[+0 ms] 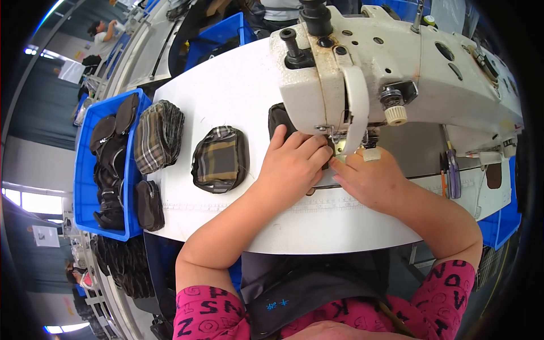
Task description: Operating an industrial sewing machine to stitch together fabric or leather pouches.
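A white industrial sewing machine (317, 85) stands before me, its presser foot (340, 144) close to both hands. A dark fabric pouch piece (277, 116) lies beside the machine head, partly hidden by my left hand (296, 161). That hand's fingers are bent over the dark fabric and press it near the needle. My right hand (371, 180) sits just right of the foot, with its fingertips pinched at the fabric's edge; how much cloth is between them is hidden. Left of my left hand, a plaid pouch (218, 160) with dark sides lies on the white table (272, 226).
Stacked plaid pieces (158, 136) and a dark pouch (149, 205) stand beside a blue bin (80, 187) of dark pouches at the left. Purple-handled scissors (453, 173) lie right of the machine. Another blue bin (243, 28) stands behind the table.
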`<action>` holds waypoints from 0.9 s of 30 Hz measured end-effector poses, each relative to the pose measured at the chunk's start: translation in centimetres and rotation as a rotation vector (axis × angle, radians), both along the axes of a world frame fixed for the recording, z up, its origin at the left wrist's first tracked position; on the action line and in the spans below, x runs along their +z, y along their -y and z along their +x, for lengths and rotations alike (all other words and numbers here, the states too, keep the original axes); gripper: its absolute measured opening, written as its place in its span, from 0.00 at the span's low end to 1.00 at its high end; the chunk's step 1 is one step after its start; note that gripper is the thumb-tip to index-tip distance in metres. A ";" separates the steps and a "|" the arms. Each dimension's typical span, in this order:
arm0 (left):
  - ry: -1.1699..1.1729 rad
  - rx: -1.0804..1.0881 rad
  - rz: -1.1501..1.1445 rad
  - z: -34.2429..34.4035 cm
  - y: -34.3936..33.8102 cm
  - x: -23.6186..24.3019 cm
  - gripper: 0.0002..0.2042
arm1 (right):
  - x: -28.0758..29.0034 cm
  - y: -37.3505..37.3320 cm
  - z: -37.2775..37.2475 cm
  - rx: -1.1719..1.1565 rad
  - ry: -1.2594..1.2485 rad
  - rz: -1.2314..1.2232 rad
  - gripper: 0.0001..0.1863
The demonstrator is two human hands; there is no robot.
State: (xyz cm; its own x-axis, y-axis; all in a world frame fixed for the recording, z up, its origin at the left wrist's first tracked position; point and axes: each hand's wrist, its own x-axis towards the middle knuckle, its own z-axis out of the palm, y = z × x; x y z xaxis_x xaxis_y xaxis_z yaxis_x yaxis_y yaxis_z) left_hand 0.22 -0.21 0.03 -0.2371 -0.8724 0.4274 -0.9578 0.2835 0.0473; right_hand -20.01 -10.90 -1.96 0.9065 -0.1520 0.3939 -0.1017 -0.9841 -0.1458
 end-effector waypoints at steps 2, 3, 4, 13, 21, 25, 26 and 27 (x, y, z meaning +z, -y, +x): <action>0.031 0.031 0.008 -0.2 -0.2 0.9 0.12 | -0.4 0.0 -0.1 -0.009 0.030 -0.012 0.16; 0.028 0.065 -0.017 0.0 -0.4 1.4 0.13 | -0.3 -0.1 -0.1 -0.016 0.033 -0.012 0.16; 0.024 0.098 -0.041 0.2 -0.4 1.7 0.14 | -0.2 0.0 0.0 -0.004 0.042 -0.012 0.17; -0.074 -0.010 -0.106 1.3 0.5 -0.7 0.15 | -0.1 -0.2 -0.2 -0.013 0.016 -0.007 0.22; -0.276 -0.024 0.088 1.5 0.7 -0.8 0.15 | -0.2 -0.3 -0.1 0.004 -0.022 0.021 0.24; -0.128 -0.039 0.009 1.4 0.8 0.2 0.17 | -0.4 -0.3 0.0 -0.009 -0.013 -0.015 0.22; -0.041 -0.073 -0.049 1.1 0.9 0.5 0.17 | -0.4 -0.3 0.1 -0.012 -0.020 -0.024 0.21; 0.045 -0.108 -0.109 0.9 1.0 0.7 0.17 | -0.2 -0.3 0.0 -0.010 -0.021 -0.024 0.21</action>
